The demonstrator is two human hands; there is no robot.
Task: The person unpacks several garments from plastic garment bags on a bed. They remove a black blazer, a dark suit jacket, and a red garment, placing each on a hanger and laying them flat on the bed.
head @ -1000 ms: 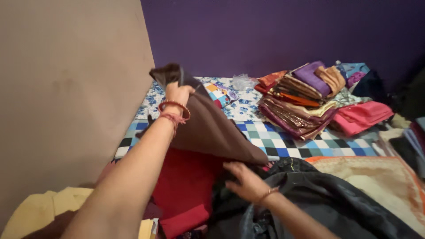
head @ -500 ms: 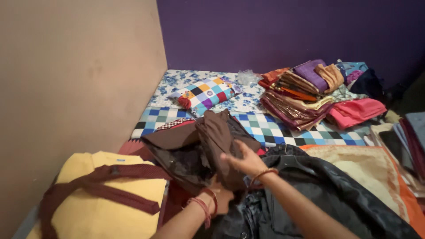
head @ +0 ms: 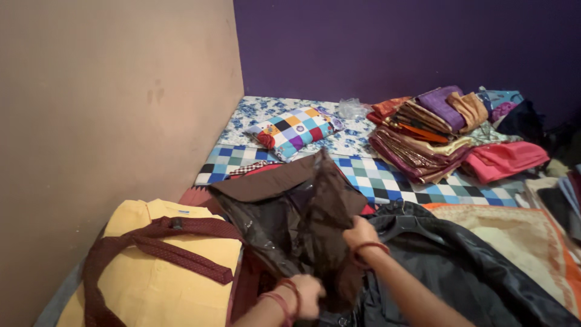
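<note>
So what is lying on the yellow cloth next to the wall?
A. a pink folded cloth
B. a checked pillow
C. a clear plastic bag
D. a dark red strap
D: a dark red strap lies looped across the yellow cloth by the wall, while the checked pillow and the pink folded cloth sit farther back on the bed.

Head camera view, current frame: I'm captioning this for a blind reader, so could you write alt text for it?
Two bare hands, left hand and right hand, grip a dark brown garment over a bed. A yellow garment with a maroon strap lies to the left, a black jacket to the right, and a patchwork pillow and stacked folded fabrics behind.
</note>
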